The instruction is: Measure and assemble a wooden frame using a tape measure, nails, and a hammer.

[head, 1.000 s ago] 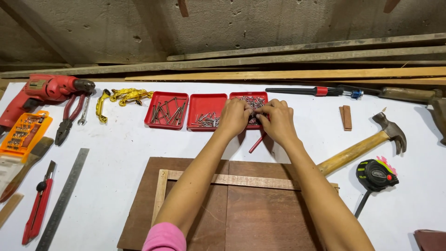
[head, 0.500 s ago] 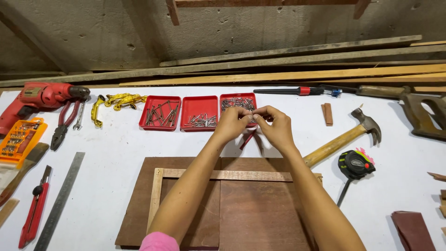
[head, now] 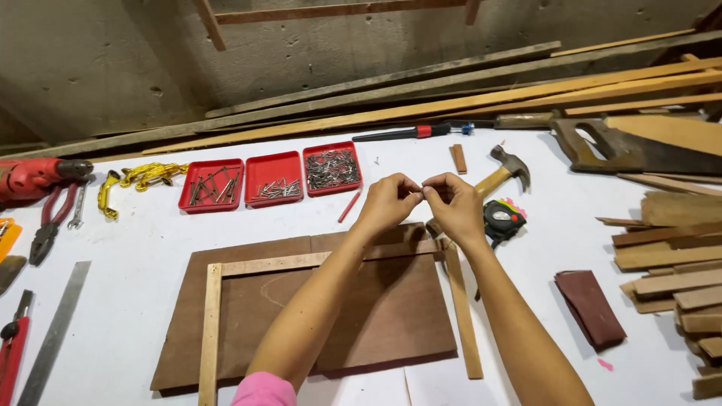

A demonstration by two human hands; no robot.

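Note:
My left hand (head: 387,203) and my right hand (head: 455,207) meet fingertip to fingertip, pinching something small and thin that looks like a nail. It is mostly hidden by the fingers. They hover over the top right corner of a frame of thin wooden strips (head: 271,263) that lies on a brown board (head: 376,323). A loose strip (head: 462,316) runs down the board's right side. Behind the hands stand three red trays, and the right tray (head: 332,168) is full of small nails.
A hammer (head: 508,167) and a tape measure (head: 500,218) lie just right of the hands, a red pencil (head: 349,206) to their left. A handsaw (head: 624,150), wood offcuts (head: 677,256) and a dark sanding block (head: 590,304) fill the right. A drill (head: 34,177), pliers (head: 49,225) and a steel ruler (head: 56,331) sit left.
Both hands have left the right-hand nail tray and come back toward me, pinched together over the frame's top right corner. The view has shifted right, showing the saw and offcuts.

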